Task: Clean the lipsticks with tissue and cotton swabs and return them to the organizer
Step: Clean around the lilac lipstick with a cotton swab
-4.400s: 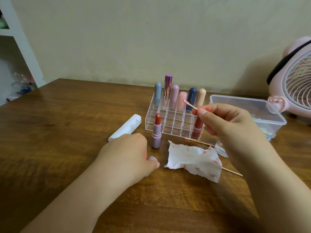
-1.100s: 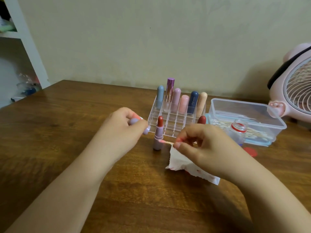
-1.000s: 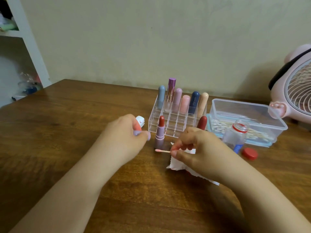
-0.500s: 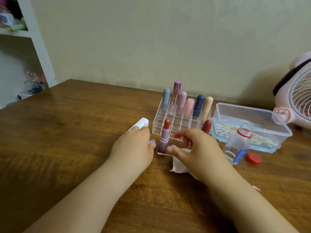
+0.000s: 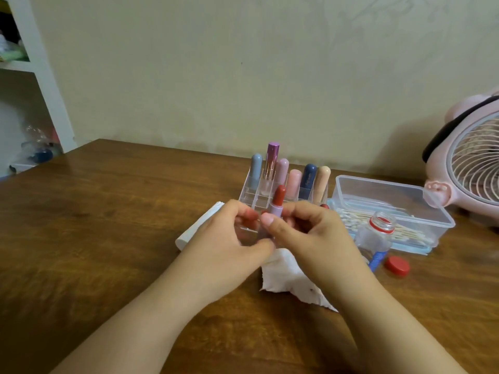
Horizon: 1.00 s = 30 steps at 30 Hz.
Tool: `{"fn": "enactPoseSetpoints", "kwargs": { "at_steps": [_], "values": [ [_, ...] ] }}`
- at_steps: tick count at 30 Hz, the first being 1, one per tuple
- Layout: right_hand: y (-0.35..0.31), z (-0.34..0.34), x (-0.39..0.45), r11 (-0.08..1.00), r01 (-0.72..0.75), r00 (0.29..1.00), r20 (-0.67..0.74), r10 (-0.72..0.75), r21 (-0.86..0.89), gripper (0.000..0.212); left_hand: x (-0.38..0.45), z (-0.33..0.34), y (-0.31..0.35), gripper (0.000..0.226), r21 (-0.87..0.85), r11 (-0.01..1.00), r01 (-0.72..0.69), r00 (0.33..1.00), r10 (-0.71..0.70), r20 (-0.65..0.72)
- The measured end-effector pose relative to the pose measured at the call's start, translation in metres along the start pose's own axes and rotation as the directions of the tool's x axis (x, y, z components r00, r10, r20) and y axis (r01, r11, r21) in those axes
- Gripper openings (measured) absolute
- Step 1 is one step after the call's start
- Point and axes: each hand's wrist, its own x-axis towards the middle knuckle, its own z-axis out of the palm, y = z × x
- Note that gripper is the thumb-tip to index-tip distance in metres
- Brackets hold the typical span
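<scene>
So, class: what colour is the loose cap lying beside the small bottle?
Red cap, clearest in the head view, right of the bottle.

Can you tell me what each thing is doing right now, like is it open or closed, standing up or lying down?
Lilac lipstick: uncapped, red tip out, upright, held by both hands.
Left hand: grips the lipstick base.
Right hand: fingers pinch the lipstick.
Organizer: six capped lipsticks upright in the back row.
Small bottle: open, upright.
Red cap: off, lying on the table.
Swab box: lid off, swabs inside.
Tissue: crumpled, stained, lying flat.
Fan: cannot tell if running.
</scene>
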Motion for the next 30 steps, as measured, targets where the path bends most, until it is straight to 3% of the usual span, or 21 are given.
{"fn": "enactPoseSetpoints", "kwargs": {
  "at_steps": [3, 6, 8, 11, 15, 19, 22, 27, 30],
  "values": [
    [-0.009, -0.009, -0.010, 0.986, 0.032, 0.999, 0.008, -0.034, 0.162, 0.019, -0.002, 0.004, 0.001, 0.039, -0.107, 0.993, -0.040, 0.997, 0.047, 0.064],
    [-0.012, -0.018, -0.016, 0.974, 0.048, 0.996, 0.058, -0.062, 0.222, 0.032, -0.002, 0.006, -0.001, 0.032, -0.245, 0.964, -0.106, 0.989, 0.127, 0.071],
    [-0.010, -0.022, -0.015, 0.958, 0.055, 0.991, 0.100, -0.086, 0.280, 0.025, 0.000, 0.003, -0.001, 0.023, -0.352, 0.929, -0.116, 0.979, 0.168, 0.119],
    [-0.009, -0.024, -0.013, 0.902, 0.049, 0.971, 0.192, -0.144, 0.429, 0.019, -0.002, -0.002, 0.001, 0.020, -0.500, 0.865, -0.045, 0.939, 0.207, 0.274],
    [-0.013, -0.026, -0.015, 0.820, -0.018, 0.955, 0.253, -0.155, 0.572, 0.028, -0.005, -0.003, 0.002, 0.034, -0.649, 0.751, 0.123, 0.871, 0.232, 0.433],
    [-0.015, -0.027, -0.016, 0.873, 0.053, 0.978, 0.153, -0.145, 0.484, 0.024, -0.003, 0.003, -0.001, 0.072, -0.525, 0.851, 0.022, 0.911, 0.200, 0.361],
    [-0.017, -0.026, -0.017, 0.886, 0.055, 0.984, 0.124, -0.126, 0.461, 0.023, -0.001, 0.003, 0.000, 0.050, -0.498, 0.867, -0.033, 0.943, 0.191, 0.271],
    [-0.015, -0.025, -0.017, 0.820, 0.025, 0.956, 0.226, -0.186, 0.572, 0.025, -0.007, -0.003, 0.003, 0.034, -0.650, 0.744, 0.153, 0.850, 0.237, 0.470],
    [-0.017, -0.026, -0.017, 0.839, 0.032, 0.962, 0.210, -0.173, 0.542, 0.025, -0.006, -0.001, 0.003, 0.032, -0.598, 0.796, 0.091, 0.888, 0.207, 0.410]
  ]
}}
